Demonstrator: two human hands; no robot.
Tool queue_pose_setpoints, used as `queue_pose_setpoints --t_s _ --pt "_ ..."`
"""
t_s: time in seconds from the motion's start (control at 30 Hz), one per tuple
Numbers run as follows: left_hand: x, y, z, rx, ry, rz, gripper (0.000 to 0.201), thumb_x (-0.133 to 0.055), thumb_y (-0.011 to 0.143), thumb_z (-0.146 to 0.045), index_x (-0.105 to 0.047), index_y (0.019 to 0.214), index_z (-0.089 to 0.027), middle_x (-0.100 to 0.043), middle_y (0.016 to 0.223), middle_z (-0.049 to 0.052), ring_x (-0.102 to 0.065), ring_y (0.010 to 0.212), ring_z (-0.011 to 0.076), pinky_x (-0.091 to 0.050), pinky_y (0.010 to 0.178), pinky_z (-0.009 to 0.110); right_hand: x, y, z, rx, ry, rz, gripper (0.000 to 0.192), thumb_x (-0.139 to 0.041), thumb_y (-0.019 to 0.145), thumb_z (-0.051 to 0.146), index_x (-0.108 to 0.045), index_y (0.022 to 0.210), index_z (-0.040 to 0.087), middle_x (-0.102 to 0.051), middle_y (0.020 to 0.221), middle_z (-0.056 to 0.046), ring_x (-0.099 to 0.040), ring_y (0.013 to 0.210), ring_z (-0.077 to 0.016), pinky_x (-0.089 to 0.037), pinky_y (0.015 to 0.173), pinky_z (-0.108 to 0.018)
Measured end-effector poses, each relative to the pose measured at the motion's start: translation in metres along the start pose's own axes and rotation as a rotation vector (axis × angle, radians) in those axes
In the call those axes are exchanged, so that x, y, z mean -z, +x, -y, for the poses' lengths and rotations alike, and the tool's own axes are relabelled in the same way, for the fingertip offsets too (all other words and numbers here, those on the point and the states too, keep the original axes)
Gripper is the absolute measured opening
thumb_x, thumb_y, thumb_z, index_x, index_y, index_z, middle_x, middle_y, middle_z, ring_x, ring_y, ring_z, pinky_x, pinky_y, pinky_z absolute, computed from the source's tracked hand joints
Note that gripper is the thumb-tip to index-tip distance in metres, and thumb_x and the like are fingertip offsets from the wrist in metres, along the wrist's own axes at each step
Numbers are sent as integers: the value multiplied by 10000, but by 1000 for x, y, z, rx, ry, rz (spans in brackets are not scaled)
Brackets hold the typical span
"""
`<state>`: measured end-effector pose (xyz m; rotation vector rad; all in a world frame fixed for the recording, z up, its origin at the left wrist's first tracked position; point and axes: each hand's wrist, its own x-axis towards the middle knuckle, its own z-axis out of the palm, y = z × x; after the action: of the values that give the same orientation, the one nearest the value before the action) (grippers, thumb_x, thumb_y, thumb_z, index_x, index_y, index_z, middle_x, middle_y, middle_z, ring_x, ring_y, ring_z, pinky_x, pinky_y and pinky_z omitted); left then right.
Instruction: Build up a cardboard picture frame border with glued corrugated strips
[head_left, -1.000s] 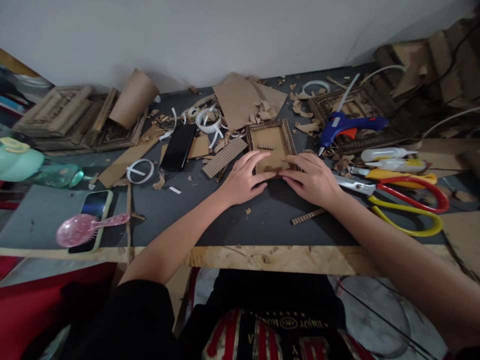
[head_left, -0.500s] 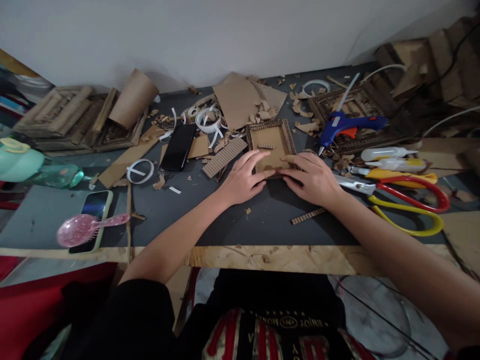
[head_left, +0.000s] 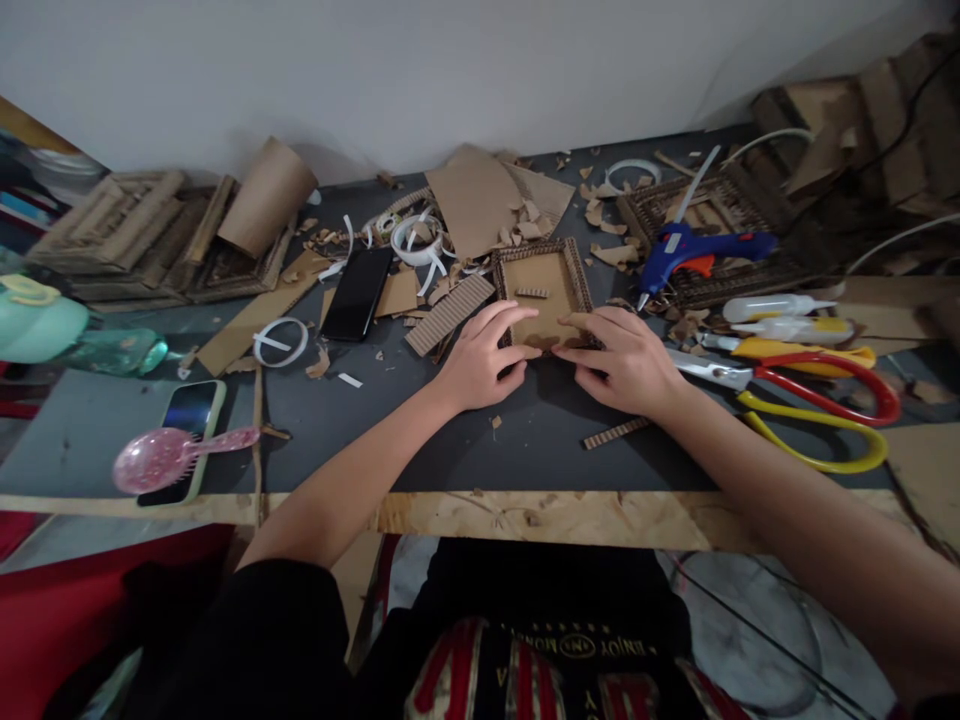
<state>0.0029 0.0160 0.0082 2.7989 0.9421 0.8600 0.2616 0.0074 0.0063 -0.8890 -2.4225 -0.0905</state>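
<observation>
A small rectangular cardboard frame (head_left: 580, 278) with corrugated walls lies flat on the dark table. My left hand (head_left: 484, 358) grips its near left corner, fingers over the wall and thumb along the near side. On the near right corner, my right hand (head_left: 626, 360) presses with its fingertips, thumb tucked below. The fingertips of both hands almost meet at the near wall, which they largely cover. Inside the frame rests a short corrugated strip (head_left: 532, 293). Another corrugated strip (head_left: 616, 432) lies beside my right wrist, and a wider corrugated piece (head_left: 450, 315) is left of the frame.
Right of my hands are a blue glue gun (head_left: 694, 250), scissors (head_left: 814, 385) with red and yellow handles, and small glue bottles (head_left: 776, 307). A black phone (head_left: 357, 295), tape rings (head_left: 280, 343) and a pink hairbrush (head_left: 161, 460) lie leftward. Cardboard scraps (head_left: 472, 200) cover the back.
The fingers of my right hand have shifted slightly along the near wall, and my left thumb has drawn back a little. The frame has stayed in place.
</observation>
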Motion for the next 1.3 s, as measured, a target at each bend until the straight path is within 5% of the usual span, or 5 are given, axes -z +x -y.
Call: queue_pose_setpoints --t_s 0.43,0.77,1.03,1.2,1.3 --pt "0 1 -1 17 8 56 251 -541 978 -314 -746 1096 -232 -515 1479 126 -409 1431 345 -373 1164 624 -3 -1 -1 -26 69 3 416 -590 816 130 -787 1139 303 -663 1290 -100 -568 1157 -306 -503 940 -505" --pt "4 4 3 180 63 -174 279 -440 987 -241 -713 1040 -221 -676 1238 97 -580 1230 265 -476 1086 541 3 1 -4 -74 95 -122 459 -554 856 128 -705 1274 243 -738 1101 -104 -637 1022 -281 -528 931 -505" --pt "6 53 50 233 42 108 303 -506 990 -316 -681 1215 -213 -688 1252 101 -587 1221 290 -479 1066 510 5 0 -5 -93 82 -152 399 -556 863 138 -729 1208 243 -750 1099 -92 -653 1000 -276 -540 927 -503" --pt "-13 95 59 154 129 302 212 -622 913 -303 -737 1000 -148 -711 1107 145 -609 1161 319 -492 1040 477 5 1 -3 -56 81 -169 382 -551 869 133 -736 1193 220 -755 1069 -97 -648 973 -266 -543 919 -488" --pt "0 105 67 246 76 325 150 -651 875 -264 -727 952 -160 -727 1019 118 -673 995 277 -546 932 425 8 2 -2 -49 61 -184 364 -548 875 131 -742 1172 213 -758 1051 -97 -646 955 -258 -550 900 -469"
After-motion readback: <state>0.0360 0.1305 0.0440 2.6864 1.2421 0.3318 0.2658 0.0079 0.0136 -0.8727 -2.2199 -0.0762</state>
